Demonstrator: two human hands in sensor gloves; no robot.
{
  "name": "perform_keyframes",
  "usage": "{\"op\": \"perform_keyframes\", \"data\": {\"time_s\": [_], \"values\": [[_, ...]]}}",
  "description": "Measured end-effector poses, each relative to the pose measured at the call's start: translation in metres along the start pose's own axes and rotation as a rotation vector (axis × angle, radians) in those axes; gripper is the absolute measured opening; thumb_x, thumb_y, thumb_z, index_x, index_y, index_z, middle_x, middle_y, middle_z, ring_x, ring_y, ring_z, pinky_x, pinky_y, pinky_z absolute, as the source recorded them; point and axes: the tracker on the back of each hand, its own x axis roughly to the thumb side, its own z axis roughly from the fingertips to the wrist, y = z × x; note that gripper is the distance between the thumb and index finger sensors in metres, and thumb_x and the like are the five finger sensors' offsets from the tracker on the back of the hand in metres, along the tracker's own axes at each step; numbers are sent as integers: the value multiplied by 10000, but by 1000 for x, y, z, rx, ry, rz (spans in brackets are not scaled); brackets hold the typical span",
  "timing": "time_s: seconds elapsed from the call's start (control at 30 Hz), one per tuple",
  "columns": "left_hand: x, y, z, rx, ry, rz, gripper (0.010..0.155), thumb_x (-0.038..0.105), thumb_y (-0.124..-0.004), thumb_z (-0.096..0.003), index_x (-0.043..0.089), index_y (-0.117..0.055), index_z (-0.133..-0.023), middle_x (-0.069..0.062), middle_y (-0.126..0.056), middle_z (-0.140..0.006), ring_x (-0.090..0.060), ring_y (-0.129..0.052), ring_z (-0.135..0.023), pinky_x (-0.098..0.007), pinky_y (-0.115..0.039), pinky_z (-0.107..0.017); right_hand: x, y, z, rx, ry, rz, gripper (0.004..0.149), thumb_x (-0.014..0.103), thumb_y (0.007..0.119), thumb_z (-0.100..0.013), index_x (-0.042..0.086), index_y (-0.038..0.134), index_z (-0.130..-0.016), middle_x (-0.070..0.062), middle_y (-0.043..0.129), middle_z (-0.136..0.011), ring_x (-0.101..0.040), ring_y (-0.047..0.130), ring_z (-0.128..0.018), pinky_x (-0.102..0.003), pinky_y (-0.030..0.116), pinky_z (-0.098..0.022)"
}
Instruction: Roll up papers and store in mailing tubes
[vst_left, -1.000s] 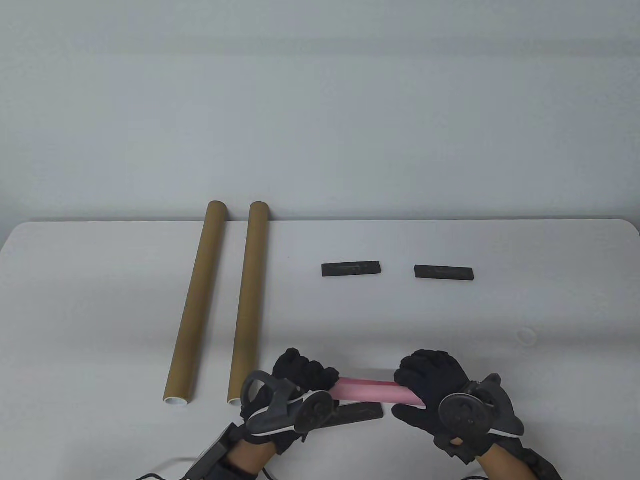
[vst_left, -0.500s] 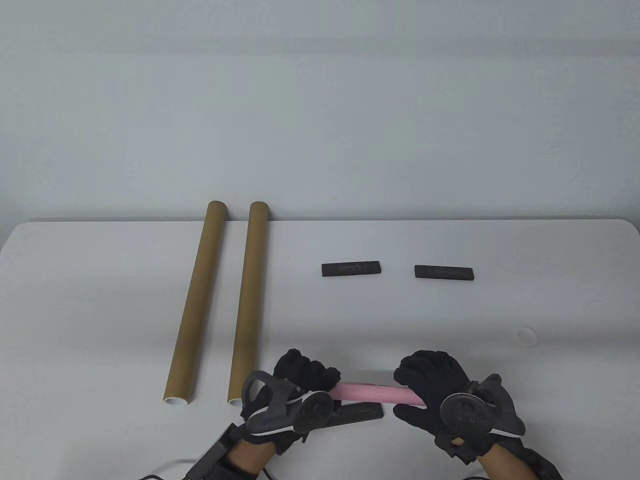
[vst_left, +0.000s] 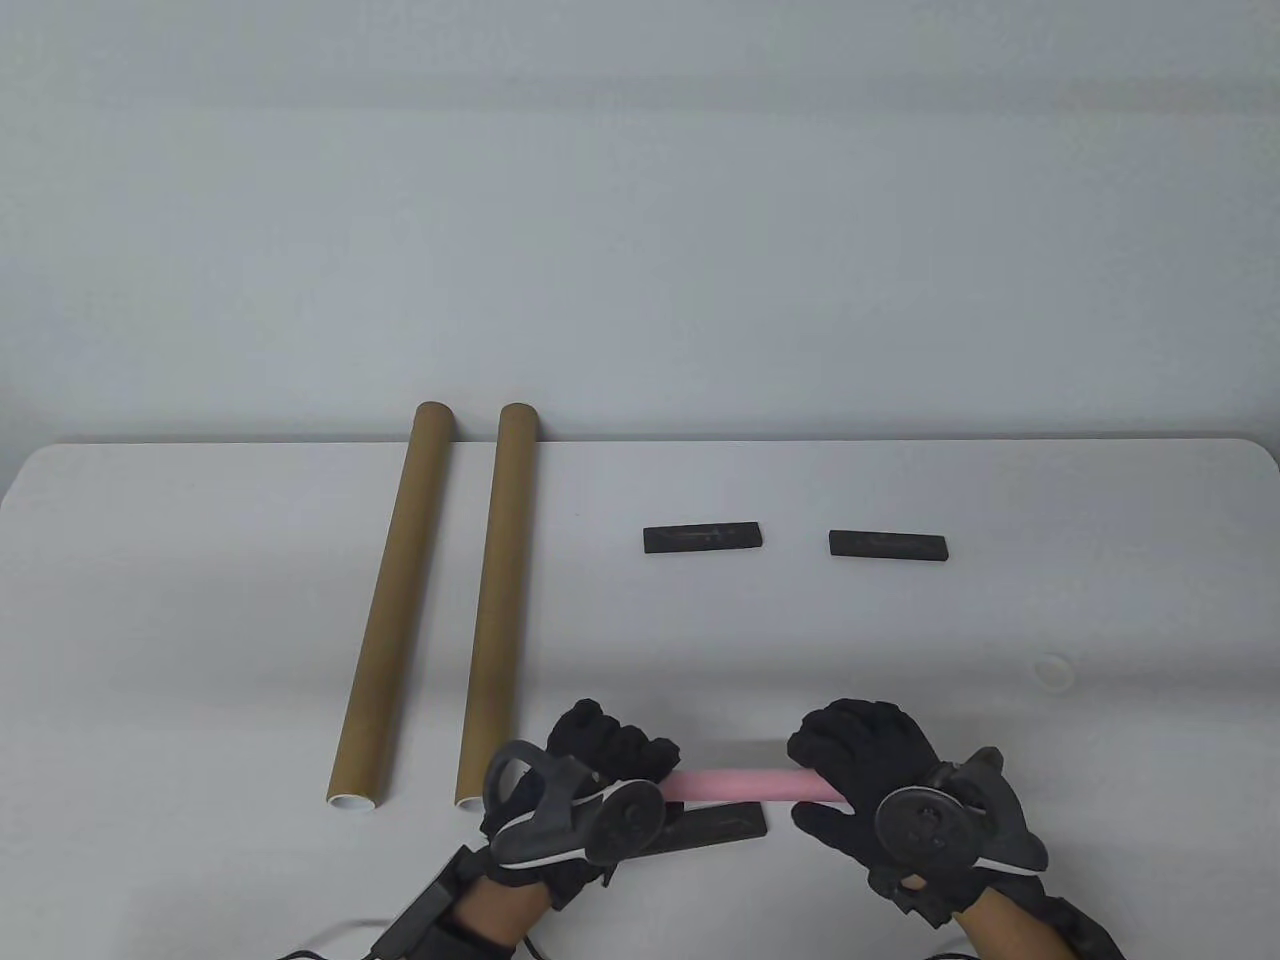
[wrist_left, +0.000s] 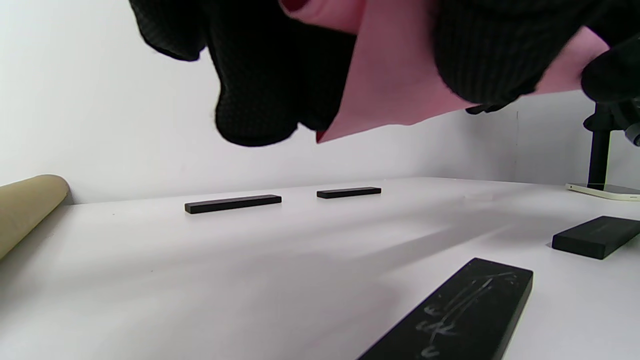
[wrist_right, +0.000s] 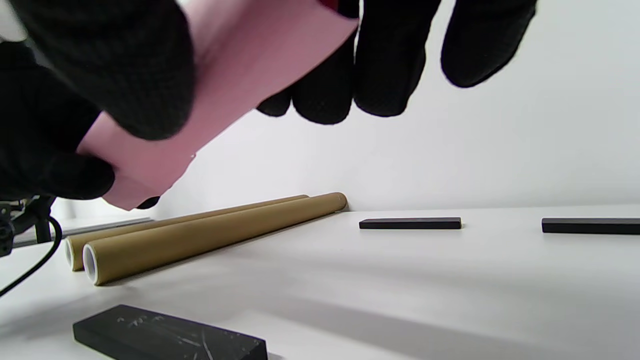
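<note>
Two mailing tubes are lying lengthwise on the counter, open ends facing the person, left of both hands. Pink paper roll is running crosswise above it, left hand nearer; both the left and right hand are gripping its ends.

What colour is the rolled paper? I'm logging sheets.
Pink; the paper shows best in the table view, held between both hands.

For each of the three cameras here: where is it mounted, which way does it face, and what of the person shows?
Table view: high in front, looking down at both hands gripping the pink paper roll.
Left wrist view: low under the left hand, facing the far wall; gloved fingers overhead.
Right wrist view: low under the right hand, facing the two mailing tubes.
All share the roll and two far black bars.
</note>
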Motion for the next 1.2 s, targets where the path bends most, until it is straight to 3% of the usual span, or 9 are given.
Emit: {"op": "perform_keyframes", "data": {"time_s": [0.2, 0.4, 0.63, 0.7, 0.8, 0.9, 1.0, 1.1, 1.2], "values": [[4, 4, 2, 44, -3, -36, 631, 582, -799, -369, 316, -703, -933, 46, -866, -814, -183, -933, -754, -524, -630, -724, -1, 3, -2, 37, -3, -86, 563, 614, 808, -432, 181, 956, -759, -89, 978, -818, -407, 953, -817, -677, 715, -653], [2, 2, 1, 14, -4, -3, 593, 627, -787, -349, 316, -797, -854, 84, -962, -661, -137, -1017, -610, -503, -672, -714, -1, -2, 1, -25, 6, -17, 655, 570, 895, -412, 185, 828, -938, -100, 833, -993, -446, 820, -949, -700, 664, -679], [4, 3, 2, 46, -2, -41, 638, 578, -823, -364, 314, -704, -932, 46, -876, -815, -186, -943, -755, -534, -605, -728, -2, 1, -1, 22, 4, -76, 563, 626, 810, -426, 187, 964, -743, -81, 985, -804, -407, 947, -827, -674, 719, -653], [4, 4, 2, 49, -7, -24, 594, 584, -817, -364, 321, -754, -892, 70, -923, -730, -158, -982, -680, -527, -617, -726, -3, 0, 0, 5, 13, -86, 599, 643, 796, -421, 181, 952, -768, -92, 969, -830, -416, 927, -848, -676, 713, -656], [3, 1, 1, 20, -8, -14, 596, 623, -796, -350, 320, -794, -863, 91, -967, -650, -132, -1024, -600, -521, -626, -727, -4, 0, 0, 8, 23, -39, 699, 605, 865, -414, 166, 794, -953, -121, 802, -1009, -471, 799, -950, -698, 660, -676], [2, 0, 1, 19, 0, -7, 616, 627, -792, -349, 317, -777, -881, 85, -958, -677, -142, -1014, -631, -523, -622, -728, -2, -1, 0, -7, 16, -8, 596, 542, 882, -433, 201, 826, -919, -94, 840, -980, -445, 819, -948, -692, 664, -682], [4, 1, 2, 40, -10, -36, 659, 607, -806, -356, 317, -703, -938, 51, -884, -819, -185, -953, -758, -533, -600, -731, -3, 0, -2, 17, 14, -37, 551, 595, 834, -435, 190, 929, -796, -85, 948, -859, -420, 904, -876, -681, 700, -661], [5, 5, 2, 63, -10, -40, 628, 593, -816, -360, 322, -725, -919, 69, -905, -761, -163, -971, -706, -529, -606, -729, -4, 1, -2, 35, 15, -89, 565, 639, 791, -426, 183, 983, -698, -85, 1010, -762, -407, 968, -796, -671, 731, -638], [5, 2, 2, 31, -24, -26, 593, 624, -810, -345, 324, -807, -856, 98, -980, -631, -125, -1037, -580, -523, -625, -729, -6, 2, -1, 43, 15, -88, 648, 644, 823, -413, 172, 900, -850, -111, 916, -900, -443, 888, -879, -686, 699, -653]]}}
